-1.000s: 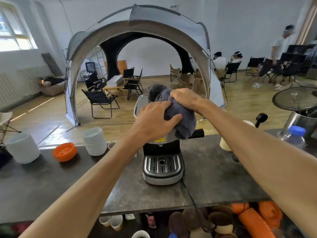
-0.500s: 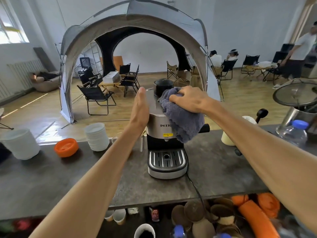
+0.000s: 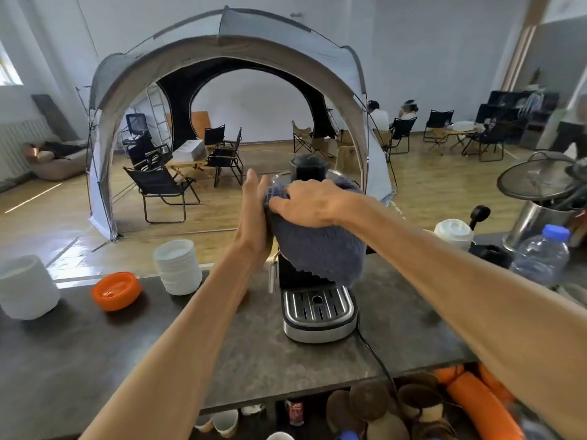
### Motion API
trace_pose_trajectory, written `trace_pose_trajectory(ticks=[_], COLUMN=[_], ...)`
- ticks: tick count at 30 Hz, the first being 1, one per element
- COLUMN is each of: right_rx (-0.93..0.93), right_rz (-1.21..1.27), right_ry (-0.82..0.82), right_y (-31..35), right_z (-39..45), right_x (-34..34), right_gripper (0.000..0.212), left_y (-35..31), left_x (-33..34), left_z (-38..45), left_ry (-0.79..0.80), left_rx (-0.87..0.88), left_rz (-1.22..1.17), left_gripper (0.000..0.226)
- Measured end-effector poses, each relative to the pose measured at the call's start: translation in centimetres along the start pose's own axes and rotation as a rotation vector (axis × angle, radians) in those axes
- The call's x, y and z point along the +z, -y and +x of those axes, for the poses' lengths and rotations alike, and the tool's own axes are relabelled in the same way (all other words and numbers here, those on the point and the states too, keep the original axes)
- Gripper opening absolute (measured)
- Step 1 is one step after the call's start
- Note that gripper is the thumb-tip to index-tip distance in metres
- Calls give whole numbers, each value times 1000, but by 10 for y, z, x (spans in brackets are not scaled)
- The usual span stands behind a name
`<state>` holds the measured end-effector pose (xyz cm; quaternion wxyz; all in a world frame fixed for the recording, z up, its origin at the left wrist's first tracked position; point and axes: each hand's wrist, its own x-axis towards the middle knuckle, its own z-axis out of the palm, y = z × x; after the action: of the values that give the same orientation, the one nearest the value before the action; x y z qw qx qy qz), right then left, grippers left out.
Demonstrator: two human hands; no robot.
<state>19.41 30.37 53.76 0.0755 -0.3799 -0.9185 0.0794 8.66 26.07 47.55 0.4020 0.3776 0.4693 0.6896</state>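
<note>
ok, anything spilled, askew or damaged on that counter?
Nothing stands out. The coffee machine stands upright on the counter, the right hand holds a grey cloth over its top, the left hand lies flat against its side. No spill visible.

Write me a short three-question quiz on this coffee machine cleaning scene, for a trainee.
1. Multiple choice: what does the right hand hold on the coffee machine? A) a sponge B) a grey cloth C) a paper towel
2. True or false: the left hand holds a cup.
3. Fill in: the single bowl on the counter, left of the stack of white bowls, is ____.
Key: 1 B. 2 False: it lies flat, fingers straight, against the machine's left side. 3 orange.
</note>
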Motion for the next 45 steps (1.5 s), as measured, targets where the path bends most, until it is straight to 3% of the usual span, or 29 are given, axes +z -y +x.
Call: trace_pose_trajectory(ticks=[7,12,16,20,23,26,29,31,33,34,39,42,45], right_rx=[49,20,-68,-103,-86,-5,57,67,52,46,-50,-106,-48], right_rz=[-107,-75,11,-1,11,48,185,246,263,266,257,276,387], right_ry=[29,-108,-203,-476,-623,-689,-748,-761,-743,-730,-685,-666,-707], right_y=[23,13,-3,-25,-52,-81,-101,-111,-113,-113,-105,-105,-113], right_z=[33,22,-2,-33,-46,-45,-46,-49,-53,-53,-45,-39,-35], right_x=[2,12,14,24,29,31,29,28,29,30,30,32,35], right_gripper=[63,59,36,31,32,43,38,30,29,32,45,36,25], left_y=[12,9,3,0,10,16,27,33,35,36,38,40,41], left_x=[-8,-2,0,14,10,5,1,3,11,16,22,20,19], left_z=[-3,-10,-8,-13,-6,-12,-21,-22,-25,-28,-31,-35,-38], left_ry=[-14,-30,24,148,141,139,164,168,170,170,107,33,2], left_rx=[7,19,39,83,134,169,188,136,79,65,96,92,86], left_rz=[-97,-21,0,63,154,224,401,450,460,453,389,366,363], left_gripper=[77,80,79,90,75,51,32,37,74,80,45,43,45])
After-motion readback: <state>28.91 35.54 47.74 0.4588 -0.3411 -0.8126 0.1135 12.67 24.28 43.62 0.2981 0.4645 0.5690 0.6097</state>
